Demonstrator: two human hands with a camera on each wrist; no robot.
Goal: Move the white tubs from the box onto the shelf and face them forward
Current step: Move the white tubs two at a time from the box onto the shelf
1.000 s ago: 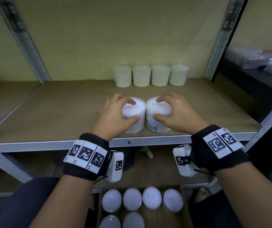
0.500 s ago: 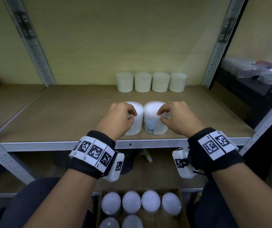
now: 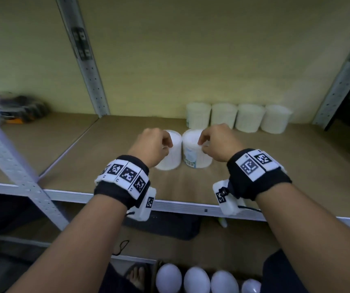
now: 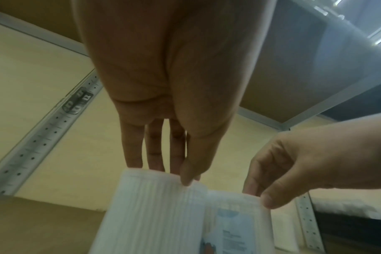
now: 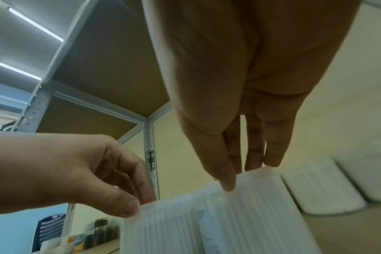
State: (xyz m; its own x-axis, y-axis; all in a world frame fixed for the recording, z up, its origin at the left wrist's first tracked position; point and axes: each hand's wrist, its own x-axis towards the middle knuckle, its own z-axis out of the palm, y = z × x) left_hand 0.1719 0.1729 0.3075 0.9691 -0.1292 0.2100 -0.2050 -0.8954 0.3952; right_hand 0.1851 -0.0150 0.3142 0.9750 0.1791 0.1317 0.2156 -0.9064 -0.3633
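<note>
My left hand (image 3: 150,145) is over the left tub (image 3: 171,152) and my right hand (image 3: 219,143) over the right tub (image 3: 193,151); both tubs stand upright side by side, touching or nearly so, on the brown shelf (image 3: 297,166), in front of the row. In the left wrist view my left fingers (image 4: 156,151) point down, held close together, tips at the top rim of the ribbed tub with the thumb against its near edge, a light pinch of the rim. In the right wrist view my right fingers (image 5: 253,147) do the same on the other tub's rim, thumb at the front. The right tub shows a pale blue label (image 3: 189,160) turned toward the gap between the two. Behind them four more white tubs (image 3: 237,118) line the back wall, close together. Below the shelf edge the round white lids (image 3: 196,280) of tubs in the box show in a row. Dark packets (image 3: 19,108) lie blurred on the neighbouring shelf to the left.
</note>
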